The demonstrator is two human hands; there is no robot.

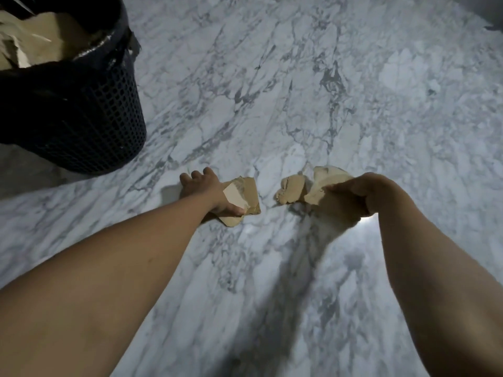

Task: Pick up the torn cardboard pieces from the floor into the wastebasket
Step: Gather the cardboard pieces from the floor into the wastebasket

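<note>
A dark mesh wastebasket [109,123] with a black liner stands at the upper left, with torn cardboard [35,42] inside it. My left hand [206,189] is low over the marble floor, its thumb pinching a flat brown cardboard piece [246,194] with tape on it. My right hand [362,191] is closed around a crumpled pale cardboard piece [326,180]. A small crumpled piece [290,190] sits between the two hands; whether it rests on the floor or hangs from the held piece is unclear.
White marble floor with grey veins [299,77] fills the view. A dark object's edge shows at the top right corner [494,27]. My arms cast shadows on the floor below the hands.
</note>
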